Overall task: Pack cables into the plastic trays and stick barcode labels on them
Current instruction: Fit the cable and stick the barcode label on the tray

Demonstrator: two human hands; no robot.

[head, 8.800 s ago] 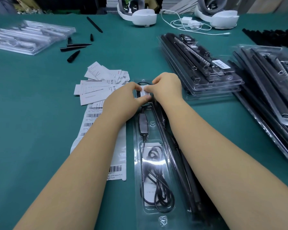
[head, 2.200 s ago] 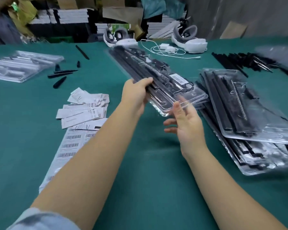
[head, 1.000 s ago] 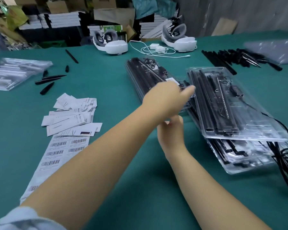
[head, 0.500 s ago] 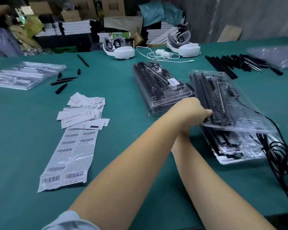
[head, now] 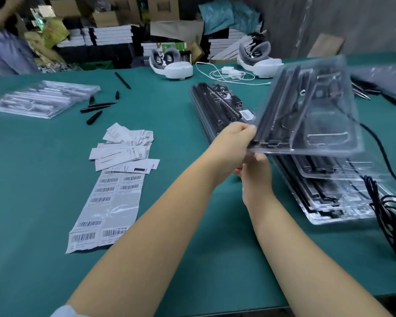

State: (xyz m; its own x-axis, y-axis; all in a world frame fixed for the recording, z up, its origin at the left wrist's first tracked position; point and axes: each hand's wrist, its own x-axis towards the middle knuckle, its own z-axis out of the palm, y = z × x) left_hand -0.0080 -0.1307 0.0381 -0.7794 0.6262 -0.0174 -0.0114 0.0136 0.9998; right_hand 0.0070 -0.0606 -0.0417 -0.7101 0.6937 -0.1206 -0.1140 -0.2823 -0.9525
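My left hand (head: 234, 143) grips the near left corner of a clear plastic tray (head: 311, 115) holding black rods, lifted and tilted above the right-hand stack of trays (head: 343, 200). My right hand (head: 254, 175) is under that corner; its fingers are hidden, so I cannot tell its hold. A stack of packed trays (head: 217, 110) with a barcode label (head: 246, 114) on top lies behind my left hand. A barcode label sheet (head: 105, 209) lies on the green table at the left. Black cables (head: 389, 207) trail at the right edge.
Loose white paper slips (head: 124, 147) lie above the label sheet. Empty clear trays (head: 41, 97) and black pen-like parts (head: 96, 108) are at the far left. Two white headsets (head: 172, 67) and a white charger cable (head: 229, 73) stand at the back. More black rods (head: 375, 92) lie far right.
The labelled tray has been set on the stack behind. My left hand took the top tray from the right-hand stack and lifted it up, tilting it; my right hand stays below it.
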